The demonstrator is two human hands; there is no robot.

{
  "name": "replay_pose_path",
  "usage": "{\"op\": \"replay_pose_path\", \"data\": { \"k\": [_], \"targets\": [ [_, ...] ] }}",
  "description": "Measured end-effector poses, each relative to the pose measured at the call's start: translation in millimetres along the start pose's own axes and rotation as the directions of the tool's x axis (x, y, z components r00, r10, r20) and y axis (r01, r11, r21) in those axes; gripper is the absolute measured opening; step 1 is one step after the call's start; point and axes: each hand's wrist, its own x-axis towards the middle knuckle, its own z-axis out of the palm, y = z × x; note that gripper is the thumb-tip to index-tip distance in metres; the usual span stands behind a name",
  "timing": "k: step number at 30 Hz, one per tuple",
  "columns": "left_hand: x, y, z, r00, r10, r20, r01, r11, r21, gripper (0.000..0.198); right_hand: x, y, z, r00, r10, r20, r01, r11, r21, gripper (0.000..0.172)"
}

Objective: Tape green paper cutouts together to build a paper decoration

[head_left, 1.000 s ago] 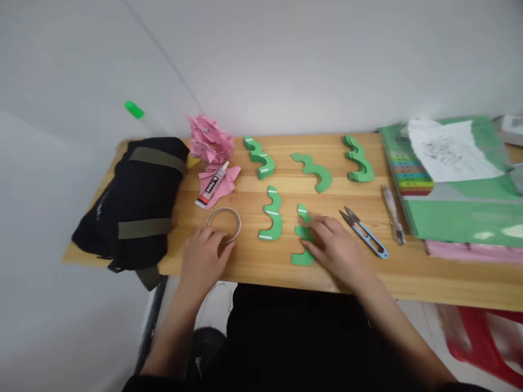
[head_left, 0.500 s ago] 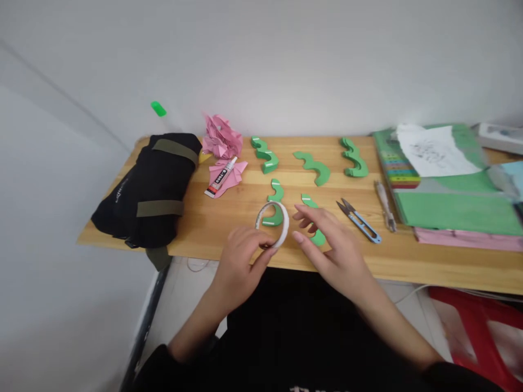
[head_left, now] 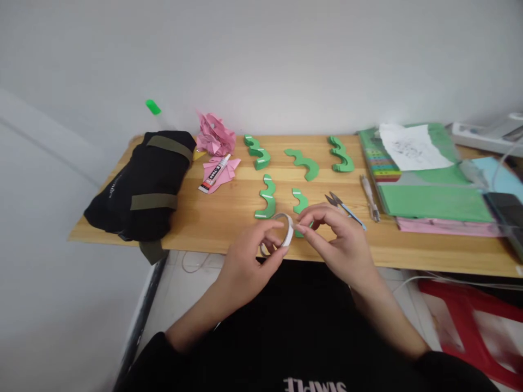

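Note:
Between its thumb and fingers my left hand holds a thin roll of white tape on edge, above the table's front edge. My right hand is closed in a pinch at the roll's right side, thumb and forefinger on what looks like the tape's end. Partly behind the right hand lies a wavy green paper piece with a white strip on it. Another wavy green piece with white strips lies beyond the roll. Thread snips rest just past the right hand, partly covered by it.
More green wavy pieces lie farther back. At left are a black bag, crumpled pink paper and a glue tube. A pen, green folder and phone are at right. A red stool stands below.
My right hand has moved in to the tape roll, and its spread fingers have come together in a pinch. The left hand has turned the roll slightly. The view has shifted to the right.

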Motion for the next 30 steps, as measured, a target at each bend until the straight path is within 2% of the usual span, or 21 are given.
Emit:
{"op": "replay_pose_path", "data": {
  "k": [2,4,8,10,12,14,16,17,19,22,24,26,28,30],
  "targets": [
    [2,1,3.5,0.992,-0.119,0.038,0.122,0.986,-0.11,0.038,0,0,-5,1.0,-0.023,0.005,0.024,0.999,-0.037,0.007],
    [6,0,6.8,0.974,-0.201,0.103,0.219,0.953,-0.209,0.038,0,-1,-9,0.999,-0.051,0.002,0.051,0.997,-0.059,0.007],
    [16,-3,11.5,0.941,-0.25,0.227,0.325,0.854,-0.406,0.028,3,1,-13,0.998,-0.063,0.0,0.063,0.997,-0.042,0.002],
    [20,-2,12.6,0.927,-0.242,0.288,0.358,0.8,-0.481,0.028,4,11,-18,0.999,-0.002,-0.043,0.0,0.999,-0.048,0.011],
    [23,-1,13.1,0.916,-0.236,0.324,0.383,0.748,-0.542,0.028,2,31,-28,0.986,0.119,-0.113,-0.138,0.975,-0.177,0.026],
    [26,0,13.5,0.912,-0.25,0.325,0.402,0.703,-0.587,0.027,-3,57,-41,0.954,0.243,-0.176,-0.298,0.84,-0.454,0.033],
    [30,1,14.0,0.907,-0.274,0.32,0.419,0.659,-0.625,0.028,-9,83,-51,0.931,0.331,-0.151,-0.339,0.639,-0.691,0.035],
    [32,1,14.3,0.902,-0.283,0.326,0.431,0.633,-0.643,0.028,-12,92,-54,0.923,0.362,-0.126,-0.328,0.573,-0.751,0.034],
    [38,3,14.5,0.886,-0.295,0.358,0.463,0.576,-0.674,0.03,-15,103,-56,0.917,0.392,-0.066,-0.274,0.502,-0.821,0.036],
    [47,7,13.9,0.869,-0.291,0.401,0.495,0.509,-0.704,0.031,-12,104,-53,0.912,0.409,-0.028,-0.232,0.459,-0.858,0.034],
    [52,9,13.0,0.864,-0.288,0.414,0.504,0.483,-0.716,0.029,-8,102,-51,0.901,0.433,-0.039,-0.253,0.45,-0.856,0.025],
    [56,10,12.4,0.862,-0.287,0.419,0.508,0.475,-0.719,0.027,-4,101,-51,0.889,0.452,-0.071,-0.313,0.487,-0.815,0.014],
    [59,9,12.5,0.868,-0.278,0.411,0.496,0.49,-0.717,0.027,-3,99,-53,0.887,0.449,-0.111,-0.391,0.599,-0.698,0.007],
    [61,8,13.1,0.887,-0.256,0.384,0.461,0.525,-0.715,0.033,-5,94,-55,0.878,0.464,-0.12,-0.463,0.755,-0.464,0.007]
  ]
}}
